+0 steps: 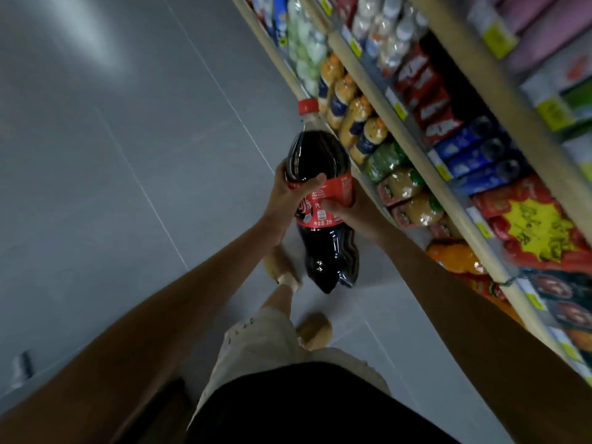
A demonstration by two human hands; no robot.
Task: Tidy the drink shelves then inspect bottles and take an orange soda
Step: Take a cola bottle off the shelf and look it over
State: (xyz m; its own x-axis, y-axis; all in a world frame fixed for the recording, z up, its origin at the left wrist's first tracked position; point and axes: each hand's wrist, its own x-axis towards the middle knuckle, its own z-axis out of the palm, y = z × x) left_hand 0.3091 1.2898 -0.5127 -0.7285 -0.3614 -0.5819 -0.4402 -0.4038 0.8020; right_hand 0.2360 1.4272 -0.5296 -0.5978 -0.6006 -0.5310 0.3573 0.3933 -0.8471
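- Grey tiled floor fills the left side, with pale grout lines running diagonally.
- My left hand grips the cola bottle from its left side. The thumb lies across the top edge of the red label and the fingers curl round the back, out of sight.
- Two tan slippers are on the floor below the bottle. Beige shorts and a black top are at the bottom of the view.
- The cola bottle is big, dark and full, with a red cap. I hold it in the air in front of me over the floor, just beside the lowest shelf. The cap points away from me, the base points toward me, and it is slightly tilted.
- My right hand holds the same bottle from its right side. The thumb presses on the label and the fingers wrap behind. So both hands are closed round the bottle, one on each side of the label.
- Orange soda bottles with dark blue labels stand in a row on the low shelf, just right of the cola's neck. Neither hand touches them.
- Green bottles sit next to them, nearer me, and then come blurred yellowish ones with red labels.
- Wooden-edged shelves run diagonally and carry yellow price tags.
- The shelf above holds red packs and blue packs. A yellow starburst sign is at far right, its text too blurred to read.
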